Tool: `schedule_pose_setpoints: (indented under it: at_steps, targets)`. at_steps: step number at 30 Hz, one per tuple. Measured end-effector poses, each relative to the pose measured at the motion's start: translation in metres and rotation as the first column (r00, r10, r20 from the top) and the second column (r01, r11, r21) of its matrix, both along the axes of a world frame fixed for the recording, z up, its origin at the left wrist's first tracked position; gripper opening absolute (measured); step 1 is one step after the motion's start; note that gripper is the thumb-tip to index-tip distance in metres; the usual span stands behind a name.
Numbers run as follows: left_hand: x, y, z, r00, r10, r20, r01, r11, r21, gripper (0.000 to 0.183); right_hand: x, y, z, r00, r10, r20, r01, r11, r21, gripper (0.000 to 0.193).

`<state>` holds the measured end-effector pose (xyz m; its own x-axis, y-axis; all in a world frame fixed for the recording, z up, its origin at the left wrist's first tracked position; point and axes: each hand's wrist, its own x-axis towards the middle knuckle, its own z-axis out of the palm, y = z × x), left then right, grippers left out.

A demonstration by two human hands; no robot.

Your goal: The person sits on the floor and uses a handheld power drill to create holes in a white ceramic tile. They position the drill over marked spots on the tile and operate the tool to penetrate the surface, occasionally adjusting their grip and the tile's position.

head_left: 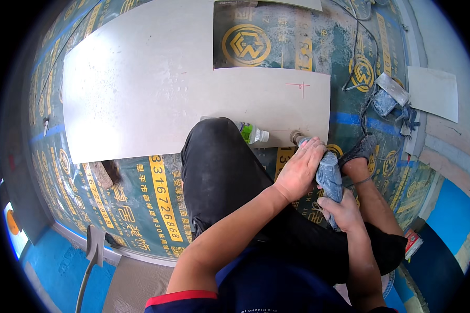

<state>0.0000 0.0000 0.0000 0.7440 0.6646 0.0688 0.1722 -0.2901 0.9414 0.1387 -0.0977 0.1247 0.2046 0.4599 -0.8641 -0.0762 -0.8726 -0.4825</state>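
I hold a dusty blue angle grinder (329, 176) in both hands. My left hand (301, 166) closes over its head, fingers together. Around the lower body wraps my right hand (343, 209). A short round hole-cutting bit (296, 136) sticks out from the head beyond my left fingers. It is over the large pale tile (156, 88), close to the lower right corner; whether it touches the surface I cannot tell. A red cross with a small circle (301, 85) is drawn farther up the tile, which has a rectangular cutout at its top right.
A clear plastic bottle (251, 133) with a green label lies by my knee. At right sit another dusty power tool (389, 100), its black cord (364, 117) and a tile offcut (433, 91). Printed green sheeting (125, 201) covers the floor; a shovel (94, 245) stands lower left.
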Motion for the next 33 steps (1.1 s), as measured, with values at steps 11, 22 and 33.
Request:
schedule_pose_setpoints:
  at_steps: [11,22,33]
  targets:
    - [-0.0013,0.0018,0.0015,1.000,0.014,0.003,-0.014,1.000,0.010,0.083,-0.0022,0.0019,-0.0002,1.000,-0.013,-0.009,0.013,1.000,0.018,0.030]
    - [-0.0007,0.0014,0.0007,1.000,0.010,-0.007,-0.010,1.000,0.014,0.083,-0.0023,0.0031,0.0012,1.000,-0.009,-0.012,0.010,1.000,0.021,0.030]
    - [-0.0002,0.0006,-0.0002,1.000,0.014,-0.008,-0.014,1.000,0.018,0.078,-0.0009,0.0023,0.0006,1.000,0.013,-0.002,-0.013,1.000,0.016,0.032]
